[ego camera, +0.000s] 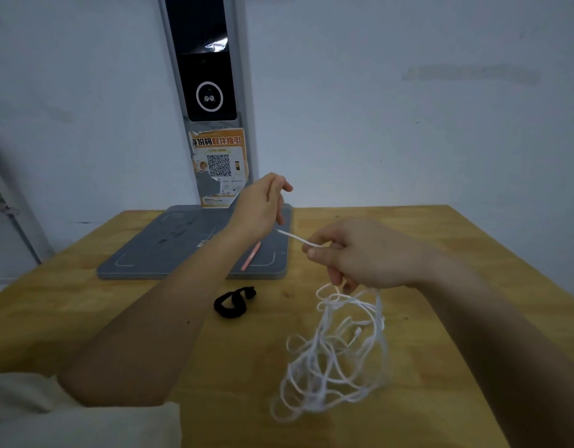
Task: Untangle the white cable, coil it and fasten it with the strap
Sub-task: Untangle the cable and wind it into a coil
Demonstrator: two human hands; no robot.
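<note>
Below the right hand [360, 253], whose curled fingers grip it, the white cable [334, 350] hangs in a loose tangle; a short taut run reaches the left hand [263, 205], fingers bent, seemingly pinching the end. Just beneath the left wrist lies the black strap [235, 302], untouched. Pulling harder could tighten the snarled loops into knots. Beyond the left hand, an orange sticker [219, 166] reads "身份码取件指引" above a QR code.

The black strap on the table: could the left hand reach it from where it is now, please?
Probably yes: the black strap lies bare on the table beside the left forearm, nothing over it, though the left hand seems to pinch the white cable.
</note>
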